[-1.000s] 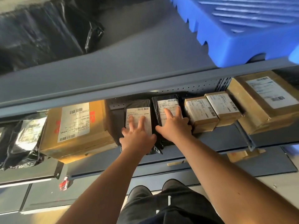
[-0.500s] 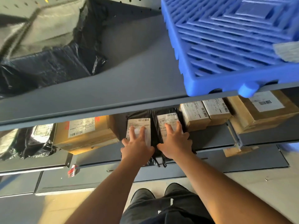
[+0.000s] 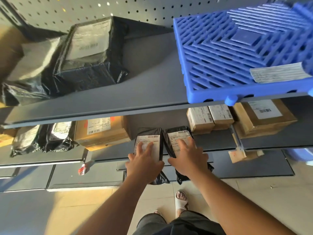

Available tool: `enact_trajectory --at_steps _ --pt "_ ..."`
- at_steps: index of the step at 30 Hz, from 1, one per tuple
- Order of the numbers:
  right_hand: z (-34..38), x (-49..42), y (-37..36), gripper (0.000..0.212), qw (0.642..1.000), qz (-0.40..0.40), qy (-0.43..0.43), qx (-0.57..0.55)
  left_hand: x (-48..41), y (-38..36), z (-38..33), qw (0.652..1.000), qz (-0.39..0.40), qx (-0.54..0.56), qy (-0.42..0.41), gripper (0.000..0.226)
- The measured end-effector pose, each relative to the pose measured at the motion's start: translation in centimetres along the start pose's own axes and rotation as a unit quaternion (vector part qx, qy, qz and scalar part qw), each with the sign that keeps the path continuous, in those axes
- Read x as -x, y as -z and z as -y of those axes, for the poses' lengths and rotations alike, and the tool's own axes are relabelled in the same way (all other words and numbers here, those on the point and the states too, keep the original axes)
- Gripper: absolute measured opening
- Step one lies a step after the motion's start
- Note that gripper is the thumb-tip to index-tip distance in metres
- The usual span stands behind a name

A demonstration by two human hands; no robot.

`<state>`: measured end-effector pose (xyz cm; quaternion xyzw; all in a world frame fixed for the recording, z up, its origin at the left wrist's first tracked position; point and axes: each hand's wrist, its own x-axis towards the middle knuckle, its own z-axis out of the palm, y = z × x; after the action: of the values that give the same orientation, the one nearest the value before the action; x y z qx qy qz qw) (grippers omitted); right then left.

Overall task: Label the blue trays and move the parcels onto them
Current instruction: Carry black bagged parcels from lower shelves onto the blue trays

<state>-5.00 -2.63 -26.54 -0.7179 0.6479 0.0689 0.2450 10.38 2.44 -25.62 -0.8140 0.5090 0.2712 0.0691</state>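
- L hand [image 3: 144, 161], R hand [image 3: 188, 158]: arms reach fwd, fingers flat, uncurled, one pressing each parcel.
- L parcel [image 3: 147, 139], R parcel [image 3: 179, 135]: black bags, white barcode labels, side by side, overhanging shelf [image 3: 220, 143] edge.

The one camera sits on the head, facing forward and down. It is near the shelves [image 3: 152, 85], above the floor [image 3: 254, 192].

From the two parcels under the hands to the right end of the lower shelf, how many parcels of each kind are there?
Black bag parcels: 2
Small cardboard boxes: 2
Large cardboard box: 1
Total: 5
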Motion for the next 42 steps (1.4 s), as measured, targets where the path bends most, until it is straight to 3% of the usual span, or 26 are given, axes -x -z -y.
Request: enact_trajectory --at_steps 8,21,31,42 --pt "1.8 6.9 1.6 0.081 0.998 -0.034 -0.046 -0.018 5.8 1.6 1.6 0.998 -0.048 0.026 -0.031 0.078" --pt "-0.6 18.9 5.4 0.083 0.979 -0.149 -0.130 -0.045 13.9 3.3 -0.4 0.982 -0.082 0.048 -0.166 0.086" --pt "-9.8 25.4 8.4 0.082 0.947 -0.224 -0.217 -0.080 19.7 2.3 -9.6 0.956 -0.073 0.016 -0.282 0.084" --pt "-25.8 33.6 13.6 0.076 0.892 -0.277 -0.329 -0.140 28.6 -1.6 -26.4 0.914 -0.073 -0.017 -0.399 0.081"
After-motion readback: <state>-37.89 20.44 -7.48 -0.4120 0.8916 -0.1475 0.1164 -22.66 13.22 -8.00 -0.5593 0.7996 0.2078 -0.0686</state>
